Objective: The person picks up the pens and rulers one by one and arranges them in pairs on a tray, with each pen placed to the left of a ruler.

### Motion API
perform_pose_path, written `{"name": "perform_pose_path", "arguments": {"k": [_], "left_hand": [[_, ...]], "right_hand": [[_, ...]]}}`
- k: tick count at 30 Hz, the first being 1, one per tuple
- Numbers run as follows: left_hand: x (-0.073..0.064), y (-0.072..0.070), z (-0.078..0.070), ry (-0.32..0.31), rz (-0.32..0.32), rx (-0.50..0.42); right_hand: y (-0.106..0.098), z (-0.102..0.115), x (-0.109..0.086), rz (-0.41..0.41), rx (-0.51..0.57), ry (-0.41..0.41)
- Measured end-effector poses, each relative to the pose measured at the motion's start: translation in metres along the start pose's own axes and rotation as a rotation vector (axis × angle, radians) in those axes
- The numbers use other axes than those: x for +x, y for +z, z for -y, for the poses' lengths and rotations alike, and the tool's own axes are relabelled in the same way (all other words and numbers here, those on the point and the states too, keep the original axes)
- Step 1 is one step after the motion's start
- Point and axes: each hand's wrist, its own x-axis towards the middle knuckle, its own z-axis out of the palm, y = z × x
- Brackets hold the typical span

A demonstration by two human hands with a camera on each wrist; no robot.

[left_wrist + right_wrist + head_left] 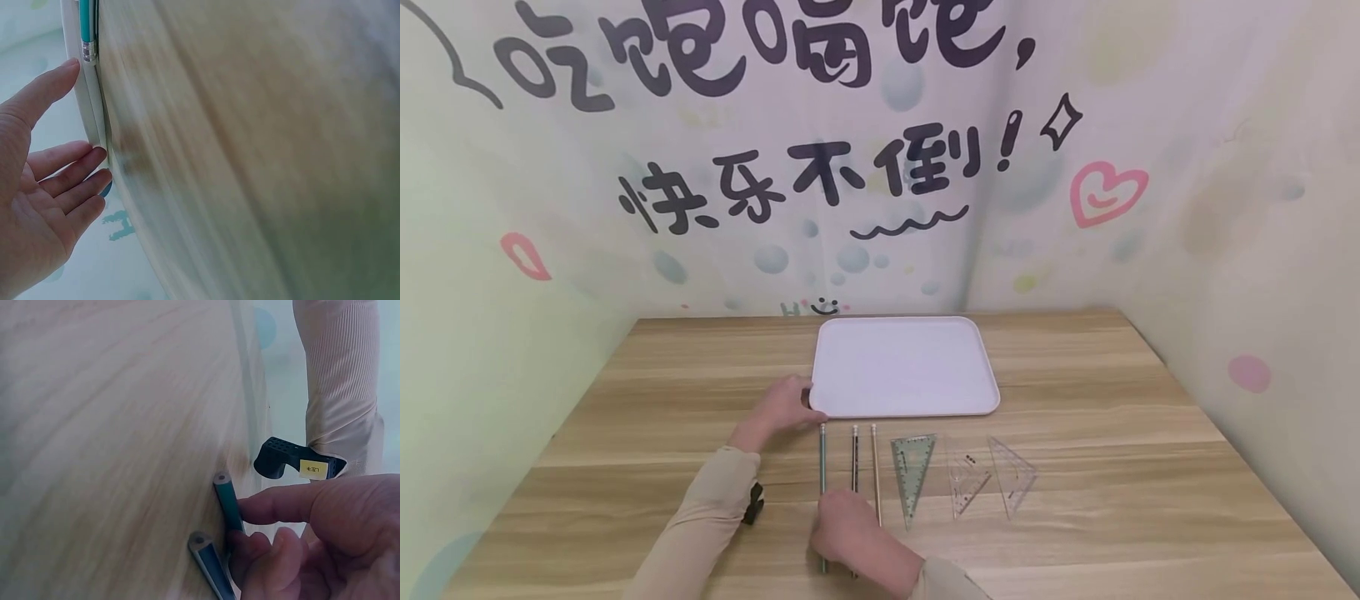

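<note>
In the head view, a white tray (902, 367) lies at the back of the table. My left hand (784, 406) touches its front left corner, thumb at the front rim and fingers along the side, loosely extended. Below that corner lies a teal pencil (823, 458), its ferrule end toward the tray. My right hand (853, 523) pinches this pencil near its lower end; the right wrist view shows the fingers against the teal barrel (229, 503). A dark pencil (855, 462) runs partly under the right hand. To its right is a pale pencil (876, 467).
Right of the pencils lie a greenish set square (910, 498) and two clear set squares, one in the middle (973, 492) and one farther right (1024, 460). A black wrist camera (752, 505) sits on my left sleeve. A printed wall hanging (737, 275) stands behind the wooden table (1112, 500).
</note>
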Motion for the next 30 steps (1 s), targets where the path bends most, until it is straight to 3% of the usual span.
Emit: {"name": "perform_pose_path", "arguments": {"k": [19, 26, 30], "left_hand": [[0.0001, 0.0005, -0.0004, 0.010, 0.004, 0.008], [0.0006, 0.0014, 0.0016, 0.028, -0.003, 0.011], [0.0018, 0.0028, 0.0036, 0.015, 0.001, 0.025]], "right_hand": [[0.0031, 0.0006, -0.0009, -0.019, 0.016, 0.021], [0.0022, -0.0035, -0.0025, -0.033, 0.151, 0.014], [-0.0004, -0.0071, -0.0036, -0.060, 0.173, -0.024]]}}
